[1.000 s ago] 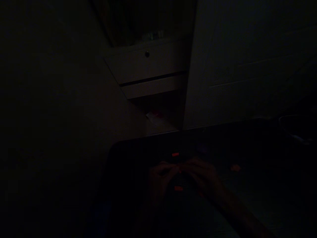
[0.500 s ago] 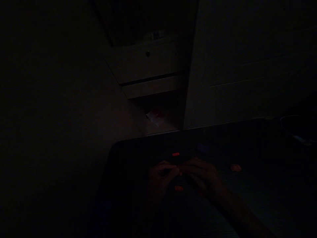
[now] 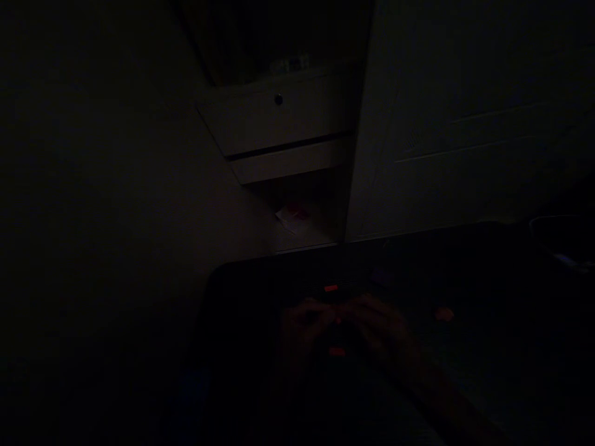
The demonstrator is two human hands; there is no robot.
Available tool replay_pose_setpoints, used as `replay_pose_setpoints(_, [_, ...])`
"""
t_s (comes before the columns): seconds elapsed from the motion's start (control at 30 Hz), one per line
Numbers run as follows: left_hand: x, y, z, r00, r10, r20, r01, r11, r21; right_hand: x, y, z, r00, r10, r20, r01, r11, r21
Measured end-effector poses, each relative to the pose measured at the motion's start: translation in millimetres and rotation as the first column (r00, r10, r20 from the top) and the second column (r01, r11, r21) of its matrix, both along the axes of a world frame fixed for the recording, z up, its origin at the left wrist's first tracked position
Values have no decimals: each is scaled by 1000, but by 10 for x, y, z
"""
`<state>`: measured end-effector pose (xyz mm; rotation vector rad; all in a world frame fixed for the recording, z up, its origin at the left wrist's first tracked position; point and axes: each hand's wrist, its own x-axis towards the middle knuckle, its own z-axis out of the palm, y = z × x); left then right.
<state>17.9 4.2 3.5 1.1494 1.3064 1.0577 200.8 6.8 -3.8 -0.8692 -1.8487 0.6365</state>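
The scene is very dark. My left hand [image 3: 304, 325] and my right hand [image 3: 379, 322] meet at their fingertips above a dark surface [image 3: 372, 396]. Both are closed in a pinch around a small orange-red piece [image 3: 338, 320]; most of it is hidden by the fingers, so its kind does not show. Just beyond the fingertips lies one small orange-red block [image 3: 330, 288]. Another orange-red block [image 3: 337, 352] lies on the near side, between my wrists. Right of my right hand is an irregular orange lump [image 3: 444, 314].
A dim purple block [image 3: 381, 276] lies behind my right hand. At the far right is a pale looped cable [image 3: 553, 253]. Beyond the surface stands a cabinet with a drawer [image 3: 288, 121] and an open shelf holding a white and red packet [image 3: 292, 218]. A pale panel [image 3: 441, 136] rises beside it.
Both hands stay nearly in place, fingertips together on the small piece. The blocks and the lump keep their places; the whole view shifts very slightly.
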Motion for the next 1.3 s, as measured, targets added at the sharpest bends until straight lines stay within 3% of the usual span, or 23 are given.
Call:
replay_pose_setpoints(0.17, [40, -21, 7, 997, -19, 71, 21, 1000, -20, -60, 12, 16, 987, -144, -76, 128, 974, -190])
replay_pose_setpoints(0.3, [58, -44, -47, 996, -11, 89, 11, 1000, -6, -90, 5, 0, 983, -168, -75, 144, 956, -257])
replay_pose_setpoints(0.47, [80, -66, -122, 990, 40, -135, -19, 988, 151, -28, 10, -77, 997, -76, -31, 68, 976, -206])
replay_pose_setpoints(0.63, [93, -82, -173, 916, 122, -383, -25, 968, 249, 44, 54, -114, 999, 31, 29, -26, 984, -176])
replay_pose_setpoints(0.9, [27, -28, -139, 828, 188, -528, 56, 910, 411, 86, 151, -144, 991, -53, 120, 68, 990, -124])
replay_pose_setpoints(1.13, [24, 4, -188, 803, 182, -568, 69, 918, 391, 5, 201, -191, 977, -73, 200, 90, 993, -75])
replay_pose_setpoints(1.3, [32, 9, -200, 812, 160, -562, 69, 929, 364, 11, 184, -177, 973, -73, 219, 101, 988, -120])
